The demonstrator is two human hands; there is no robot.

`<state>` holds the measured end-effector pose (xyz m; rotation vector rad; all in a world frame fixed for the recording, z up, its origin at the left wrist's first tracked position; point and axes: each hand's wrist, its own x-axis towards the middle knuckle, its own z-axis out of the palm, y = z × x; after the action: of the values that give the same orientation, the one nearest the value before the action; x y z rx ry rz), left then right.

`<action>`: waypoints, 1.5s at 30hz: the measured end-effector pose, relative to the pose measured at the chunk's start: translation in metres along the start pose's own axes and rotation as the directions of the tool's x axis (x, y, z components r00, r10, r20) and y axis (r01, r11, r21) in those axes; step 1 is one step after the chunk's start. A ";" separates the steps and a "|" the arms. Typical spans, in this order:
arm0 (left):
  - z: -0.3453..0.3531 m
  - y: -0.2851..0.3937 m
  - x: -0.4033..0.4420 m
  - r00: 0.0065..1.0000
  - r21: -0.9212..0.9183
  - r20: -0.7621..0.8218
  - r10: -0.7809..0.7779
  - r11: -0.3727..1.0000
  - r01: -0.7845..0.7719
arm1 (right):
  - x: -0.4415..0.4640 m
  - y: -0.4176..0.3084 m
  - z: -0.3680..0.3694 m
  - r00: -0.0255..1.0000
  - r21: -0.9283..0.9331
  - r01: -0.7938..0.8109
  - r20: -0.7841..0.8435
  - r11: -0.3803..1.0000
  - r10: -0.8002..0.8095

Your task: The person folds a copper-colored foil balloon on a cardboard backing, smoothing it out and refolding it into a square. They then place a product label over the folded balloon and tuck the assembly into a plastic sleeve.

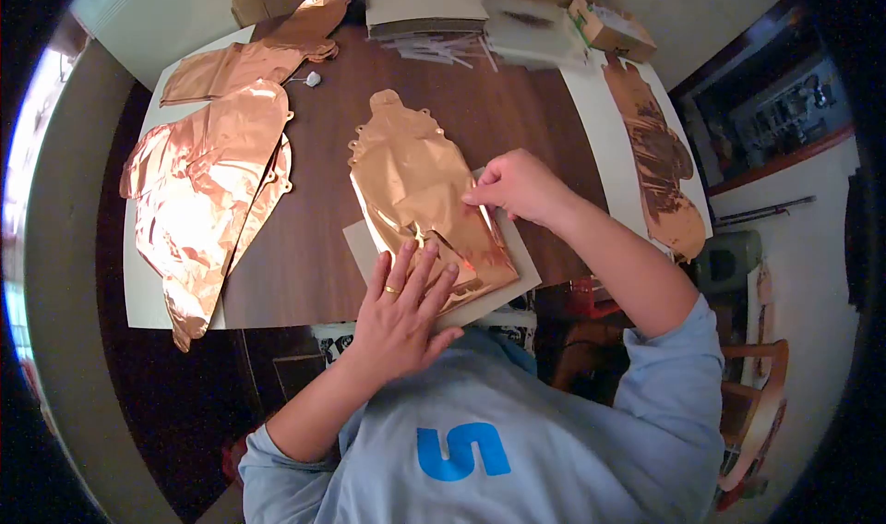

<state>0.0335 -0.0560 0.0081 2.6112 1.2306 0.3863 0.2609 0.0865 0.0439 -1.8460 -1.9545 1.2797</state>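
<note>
A flat rose-gold foil piece lies in front of me, its lower part over a pale board at the table's near edge. My left hand, with a ring on one finger, rests on the foil's lower left with its fingers spread. At the foil's right edge, my right hand pinches with thumb and forefinger against the foil's border. Small tabs line the foil's narrower far end.
More foil pieces lie at the left of the table, with another stack along the right edge. White sheets, thin white strips and an open cardboard box are at the back. A wooden chair stands at the right.
</note>
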 end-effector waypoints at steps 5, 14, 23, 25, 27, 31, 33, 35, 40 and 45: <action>0.001 -0.002 0.001 1.000 0.028 0.013 0.014 1.000 -0.014 | 0.007 0.004 0.000 0.998 0.024 0.068 -0.008 0.997 -0.068; -0.011 0.004 0.004 0.997 -0.028 0.037 0.065 0.998 -0.064 | 0.015 0.017 -0.004 0.992 0.222 0.037 0.106 0.974 -0.062; 0.000 0.006 0.011 0.985 -0.049 0.079 0.155 0.987 -0.151 | 0.005 0.012 -0.016 0.970 0.344 -0.147 0.236 0.927 0.066; 0.000 0.006 0.011 0.983 -0.039 0.085 0.161 0.987 -0.158 | 0.005 0.014 -0.014 0.969 0.349 -0.156 0.235 0.924 0.075; 0.000 0.006 0.011 0.982 -0.021 0.093 0.164 0.986 -0.163 | 0.006 0.021 -0.013 0.959 0.408 -0.185 0.272 0.894 0.074; 0.001 0.005 0.009 0.980 -0.006 0.104 0.168 0.986 -0.169 | 0.001 0.027 -0.012 0.948 0.474 -0.236 0.304 0.849 0.094; 0.001 0.006 0.010 0.979 0.000 0.116 0.169 0.985 -0.170 | -0.001 0.025 -0.012 0.949 0.482 -0.237 0.302 0.844 0.094; 0.001 0.006 0.010 0.979 0.003 0.118 0.167 0.986 -0.168 | -0.006 0.021 -0.012 0.953 0.472 -0.229 0.289 0.851 0.096; 0.002 0.005 0.010 0.979 0.012 0.110 0.172 0.985 -0.174 | -0.023 0.014 -0.010 0.968 0.395 -0.182 0.231 0.901 0.094; 0.002 0.006 0.010 0.982 0.025 0.093 0.167 0.985 -0.170 | -0.029 0.021 -0.006 0.963 0.325 -0.176 0.252 0.929 0.095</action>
<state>0.0443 -0.0522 0.0098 2.7380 0.9989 0.2755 0.2863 0.0607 0.0463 -1.7440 -1.5829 1.8220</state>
